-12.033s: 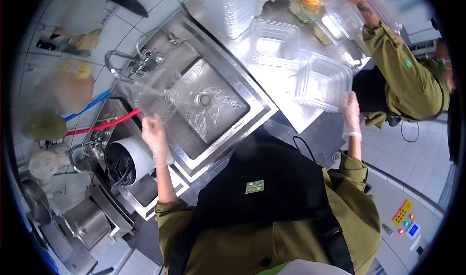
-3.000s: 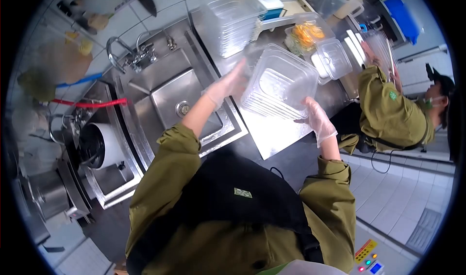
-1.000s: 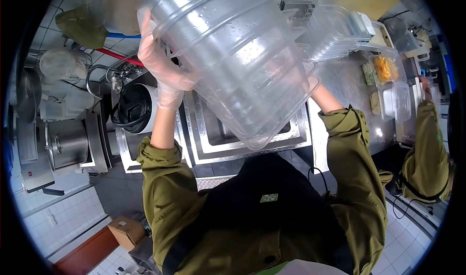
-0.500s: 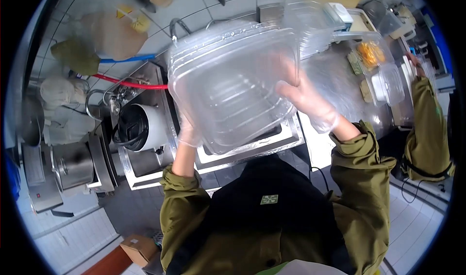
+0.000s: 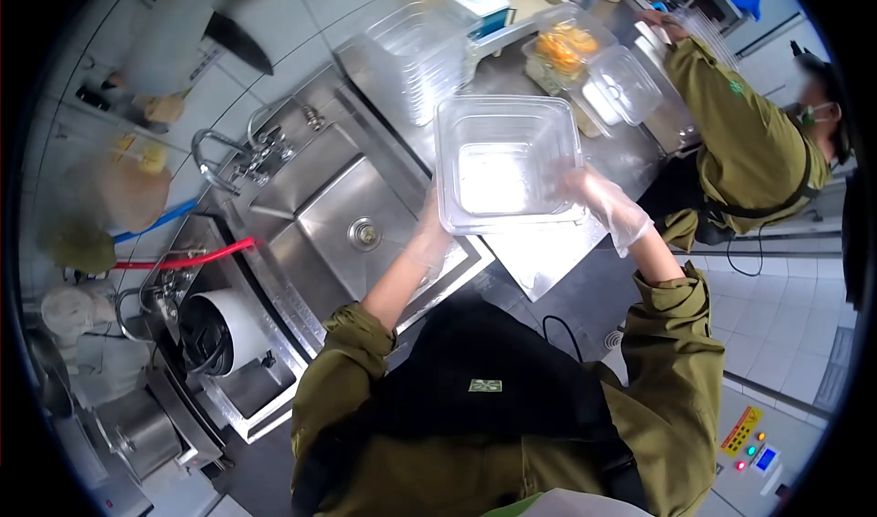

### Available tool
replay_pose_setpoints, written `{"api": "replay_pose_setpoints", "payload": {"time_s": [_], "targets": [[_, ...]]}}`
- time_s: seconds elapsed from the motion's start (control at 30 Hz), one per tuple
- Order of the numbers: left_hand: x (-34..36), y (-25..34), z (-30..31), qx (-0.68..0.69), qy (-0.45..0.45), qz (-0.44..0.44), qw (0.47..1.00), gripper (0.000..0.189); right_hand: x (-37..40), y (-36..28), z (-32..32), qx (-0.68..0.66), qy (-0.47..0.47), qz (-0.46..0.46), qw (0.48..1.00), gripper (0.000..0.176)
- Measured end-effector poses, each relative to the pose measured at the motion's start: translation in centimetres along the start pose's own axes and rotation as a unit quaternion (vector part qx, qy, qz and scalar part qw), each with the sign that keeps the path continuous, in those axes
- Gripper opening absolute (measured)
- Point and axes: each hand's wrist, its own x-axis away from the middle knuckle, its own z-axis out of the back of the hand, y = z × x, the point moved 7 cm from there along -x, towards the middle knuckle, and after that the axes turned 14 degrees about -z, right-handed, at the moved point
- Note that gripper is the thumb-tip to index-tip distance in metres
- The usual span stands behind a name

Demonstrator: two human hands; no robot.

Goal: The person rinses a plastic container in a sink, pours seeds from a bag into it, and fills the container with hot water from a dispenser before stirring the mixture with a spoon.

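A clear plastic food container (image 5: 508, 126), possibly with others nested in it, is held between my two gloved hands over the counter edge to the right of the sink. My left hand (image 5: 432, 232) grips its left side, fingers mostly hidden behind the wall. On the opposite side, my right hand (image 5: 610, 205) clasps the container near its lower right corner. Just behind it stands a tall stack of similar clear containers (image 5: 416, 65) on the steel counter (image 5: 498, 77).
Left of me is a steel sink (image 5: 311, 234) with a faucet (image 5: 215, 156). Further left sits a white pot (image 5: 239, 330) in another basin. A tub of orange pieces (image 5: 566, 47) and an open clear container (image 5: 623, 88) lie at right, beside a co-worker's sleeve (image 5: 740, 115).
My view has turned right. Both hands have carried the container from over the sink to the counter at right, and it appears lower and farther away.
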Motion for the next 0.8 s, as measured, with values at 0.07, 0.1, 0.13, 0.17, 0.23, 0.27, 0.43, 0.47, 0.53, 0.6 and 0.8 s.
{"api": "replay_pose_setpoints", "payload": {"time_s": [0.07, 0.1, 0.13, 0.17, 0.23, 0.27, 0.43, 0.47, 0.53, 0.6, 0.8], "targets": [[-1.2, -0.7, -1.2, -0.001, -0.016, 0.009, 1.0, 0.048, -0.7, 1.9, 1.8, 0.029, 0.013, -0.015, 0.999, 0.043], [-1.7, -0.9, -1.6, -0.002, -0.023, 0.012, 1.0, 0.048, -1.6, 3.4, 2.9, 0.044, 0.018, -0.023, 0.999, 0.043], [-2.2, -0.9, -1.8, -0.006, -0.027, 0.012, 1.0, 0.048, -6.0, 7.5, 4.4, 0.005, -0.005, 0.054, 0.999, 0.037], [-2.8, -0.7, -2.0, -0.009, -0.031, 0.01, 0.999, 0.047, -5.5, 6.6, 4.6, 0.015, 0.007, 0.018, 1.0, 0.038], [-4.2, 0.1, -2.0, -0.018, -0.034, -0.001, 0.999, 0.047, -3.8, 3.5, 3.5, 0.035, 0.025, -0.053, 0.998, 0.04], [-5.0, 0.5, -2.0, -0.024, -0.035, -0.004, 0.999, 0.047, -4.6, 3.0, 4.1, 0.015, 0.073, 0.006, 0.997, 0.043], [-8.2, 2.0, -1.9, -0.056, -0.037, -0.016, 0.998, 0.047, -4.7, -0.5, 5.4, -0.05, 0.149, 0.099, 0.983, 0.067], [-8.2, 2.0, -1.8, -0.062, -0.035, -0.018, 0.997, 0.047, -4.2, -1.3, 5.6, -0.053, 0.149, 0.119, 0.98, 0.069], [-8.0, 2.0, -1.3, -0.093, -0.02, -0.012, 0.995, 0.047, -3.3, -2.2, 6.1, -0.06, 0.147, 0.158, 0.975, 0.074], [-7.7, 2.3, -0.1, -0.157, 0.005, 0.004, 0.988, 0.046, -2.5, -2.3, 7.7, -0.07, 0.163, 0.183, 0.967, 0.077], [-3.9, 9.2, 1.6, -0.277, 0.15, -0.164, 0.935, 0.05, 6.3, -7.1, 6.6, -0.163, 0.143, 0.324, 0.921, 0.082]]}}
